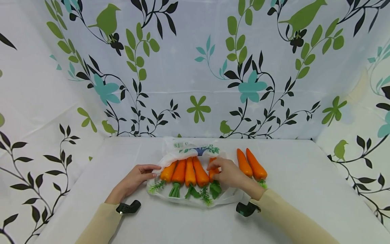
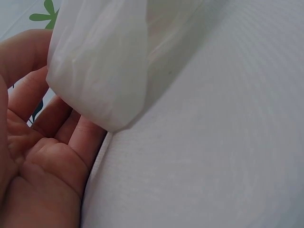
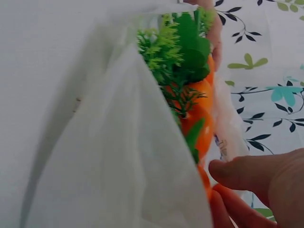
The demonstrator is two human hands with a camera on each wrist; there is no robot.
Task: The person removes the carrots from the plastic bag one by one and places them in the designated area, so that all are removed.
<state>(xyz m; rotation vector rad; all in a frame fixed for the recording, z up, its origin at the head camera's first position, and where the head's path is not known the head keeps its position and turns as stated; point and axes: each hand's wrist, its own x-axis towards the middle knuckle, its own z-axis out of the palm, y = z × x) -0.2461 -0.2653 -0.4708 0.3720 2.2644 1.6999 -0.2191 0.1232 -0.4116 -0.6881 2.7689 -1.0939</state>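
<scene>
A white plastic bag (image 1: pixel 167 149) with a printed tree lies on the table, its mouth toward the person. Several orange toy carrots (image 1: pixel 189 173) sit side by side in it, green tops pointing to the near edge. My right hand (image 1: pixel 230 172) holds the rightmost carrot (image 1: pixel 213 175) between thumb and fingers. At the bag's left edge, my left hand (image 1: pixel 136 177) pinches the plastic. In the left wrist view a fold of the bag (image 2: pixel 102 61) covers its fingertips. The right wrist view shows the leafy tops (image 3: pixel 190 52) behind the bag's raised near edge (image 3: pixel 123 147).
Two more carrots (image 1: pixel 255 165) lie on the white table (image 1: pixel 292 169) just right of the bag, beyond the right forearm. A patterned cloth (image 1: pixel 195 67) with leaves and birds hangs behind the table. Each wrist wears a black strap-on camera (image 1: pixel 129 207).
</scene>
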